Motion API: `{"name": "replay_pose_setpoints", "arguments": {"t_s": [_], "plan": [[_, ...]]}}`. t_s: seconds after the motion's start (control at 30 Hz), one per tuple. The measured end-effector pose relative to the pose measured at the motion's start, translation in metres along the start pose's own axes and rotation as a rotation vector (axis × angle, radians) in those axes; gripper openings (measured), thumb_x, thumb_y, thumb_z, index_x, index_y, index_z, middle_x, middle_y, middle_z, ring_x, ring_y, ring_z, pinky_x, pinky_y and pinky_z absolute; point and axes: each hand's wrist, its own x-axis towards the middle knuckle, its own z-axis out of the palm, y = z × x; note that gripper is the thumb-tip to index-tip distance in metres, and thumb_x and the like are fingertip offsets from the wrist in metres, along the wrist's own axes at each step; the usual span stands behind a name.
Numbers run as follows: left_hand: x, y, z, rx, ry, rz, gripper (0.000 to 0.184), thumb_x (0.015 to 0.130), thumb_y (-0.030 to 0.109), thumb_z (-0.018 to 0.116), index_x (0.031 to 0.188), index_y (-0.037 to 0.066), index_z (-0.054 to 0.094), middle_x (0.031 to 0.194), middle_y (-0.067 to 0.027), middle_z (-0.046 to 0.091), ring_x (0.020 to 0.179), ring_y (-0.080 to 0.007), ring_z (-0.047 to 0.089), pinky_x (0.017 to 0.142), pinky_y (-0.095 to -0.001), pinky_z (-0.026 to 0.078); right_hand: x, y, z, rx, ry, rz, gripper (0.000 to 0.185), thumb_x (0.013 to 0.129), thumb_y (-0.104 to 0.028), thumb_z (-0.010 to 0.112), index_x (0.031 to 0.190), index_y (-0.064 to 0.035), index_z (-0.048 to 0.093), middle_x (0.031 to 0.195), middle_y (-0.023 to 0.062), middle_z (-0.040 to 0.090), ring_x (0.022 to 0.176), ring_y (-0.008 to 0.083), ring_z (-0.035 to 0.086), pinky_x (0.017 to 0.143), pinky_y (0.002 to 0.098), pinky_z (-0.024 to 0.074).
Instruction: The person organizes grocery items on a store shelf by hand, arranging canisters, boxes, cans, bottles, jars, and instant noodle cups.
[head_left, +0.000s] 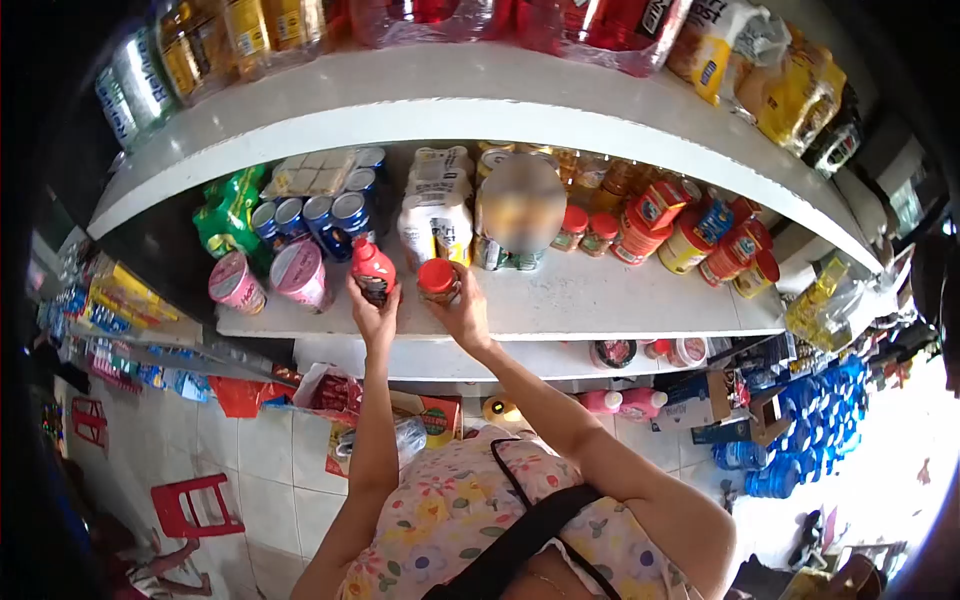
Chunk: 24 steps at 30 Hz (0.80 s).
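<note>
My left hand (375, 315) is wrapped round a red squeeze bottle (372, 270) with a dark label, held upright at the front edge of the middle shelf. Beside it, my right hand (465, 312) grips a small jar (438, 282) with a red lid. Pink lidded cups (302, 275) stand on the shelf to the left of the bottle. Behind my hands are blue cans (350, 210) and a wrapped pack of white cans (437, 205). Similar red-lidded jars (600, 233) stand farther right along the shelf.
The white upper shelf (480, 115) juts out above, carrying bottles and bags. A lower shelf (540, 358) holds a few tubs. Blue water bottles (820, 410) crowd the floor at right; a red stool (198, 507) is at lower left.
</note>
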Motion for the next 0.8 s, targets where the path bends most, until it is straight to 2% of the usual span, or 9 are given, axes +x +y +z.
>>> {"name": "replay_pose_setpoints", "arguments": {"t_s": [0.07, 0.17, 0.23, 0.3, 0.4, 0.5, 0.63, 0.7, 0.8], "plan": [[0.003, -0.014, 0.0, -0.007, -0.001, 0.019, 0.082, 0.075, 0.017, 0.078, 0.139, 0.004, 0.028, 0.118, -0.0118, 0.055, 0.103, -0.0195, 0.056, 0.09, -0.0318, 0.044, 0.002, 0.001, 0.007, 0.027, -0.007, 0.036, 0.071, 0.066, -0.013, 0.078, 0.125, -0.0022, 0.041, 0.111, 0.0217, 0.056, 0.101, 0.0394, 0.055, 0.085, 0.0436, 0.0468], [0.002, -0.017, -0.001, 0.059, -0.008, 0.021, 0.083, 0.075, 0.02, 0.079, 0.14, 0.004, 0.029, 0.111, -0.011, 0.06, 0.097, -0.019, 0.059, 0.086, -0.0315, 0.046, 0.004, 0.004, 0.01, 0.007, 0.042, -0.081, 0.069, 0.066, -0.016, 0.079, 0.123, -0.0023, 0.042, 0.11, 0.0225, 0.057, 0.101, 0.0399, 0.057, 0.084, 0.0437, 0.0483], [0.002, -0.01, -0.006, 0.019, -0.049, -0.033, 0.07, 0.074, 0.018, 0.079, 0.13, 0.0, 0.04, 0.109, -0.014, 0.058, 0.093, -0.0214, 0.057, 0.082, -0.0322, 0.045, 0.005, 0.002, 0.007, 0.026, 0.015, -0.019, 0.069, 0.066, -0.018, 0.08, 0.122, -0.0027, 0.043, 0.111, 0.0217, 0.058, 0.099, 0.0385, 0.059, 0.081, 0.0426, 0.0497], [-0.001, -0.003, -0.007, 0.05, -0.049, -0.046, 0.067, 0.075, 0.018, 0.078, 0.128, 0.0, 0.043, 0.107, -0.0133, 0.059, 0.092, -0.0212, 0.058, 0.081, -0.0317, 0.046, 0.003, -0.003, -0.002, 0.048, -0.023, 0.032, 0.069, 0.065, -0.02, 0.081, 0.122, -0.0031, 0.044, 0.111, 0.0209, 0.058, 0.098, 0.037, 0.06, 0.078, 0.0415, 0.0512], [0.003, -0.016, -0.008, 0.076, -0.065, -0.015, 0.066, 0.076, 0.019, 0.078, 0.128, 0.0, 0.043, 0.106, -0.0115, 0.059, 0.092, -0.019, 0.058, 0.082, -0.0301, 0.045, -0.006, -0.011, -0.035, 0.124, -0.088, 0.096, 0.069, 0.065, -0.016, 0.081, 0.121, -0.0021, 0.044, 0.111, 0.0193, 0.059, 0.1, 0.0331, 0.062, 0.082, 0.0397, 0.0521], [0.002, -0.009, -0.008, 0.031, -0.076, 0.036, 0.066, 0.076, 0.019, 0.077, 0.129, 0.001, 0.043, 0.107, -0.0096, 0.059, 0.092, -0.0171, 0.058, 0.083, -0.0293, 0.045, -0.018, -0.004, -0.088, 0.05, -0.016, 0.056, 0.071, 0.065, -0.014, 0.083, 0.121, 0.0002, 0.043, 0.11, 0.0164, 0.061, 0.102, 0.0265, 0.062, 0.091, 0.0375, 0.0506], [0.002, -0.011, -0.005, -0.123, -0.071, 0.004, 0.054, 0.078, 0.016, 0.076, 0.122, 0.002, 0.047, 0.103, -0.0055, 0.059, 0.089, -0.0136, 0.057, 0.082, -0.0278, 0.045, -0.008, 0.023, -0.161, -0.094, 0.206, 0.109, 0.067, 0.065, -0.015, 0.082, 0.119, -0.0007, 0.045, 0.108, 0.0165, 0.06, 0.1, 0.0268, 0.062, 0.085, 0.0363, 0.0517], [-0.001, -0.001, -0.001, -0.178, -0.055, -0.008, 0.046, 0.08, 0.014, 0.074, 0.117, 0.002, 0.049, 0.102, -0.0041, 0.059, 0.087, -0.0122, 0.056, 0.081, -0.0273, 0.045, -0.001, 0.052, -0.19, -0.284, 0.278, 0.068, 0.065, 0.061, -0.013, 0.081, 0.116, -0.0029, 0.048, 0.104, 0.0168, 0.059, 0.098, 0.0334, 0.057, 0.083, 0.0409, 0.0474], [-0.015, 0.024, 0.006, -0.18, -0.063, -0.015, 0.041, 0.082, 0.01, 0.071, 0.116, 0.002, 0.049, 0.101, -0.0022, 0.058, 0.085, -0.0093, 0.054, 0.079, -0.0245, 0.044, 0.006, 0.075, -0.222, -0.241, 0.273, 0.113, 0.066, 0.06, -0.014, 0.081, 0.117, -0.0054, 0.049, 0.106, 0.0142, 0.059, 0.098, 0.0329, 0.055, 0.081, 0.0413, 0.0468]]}}
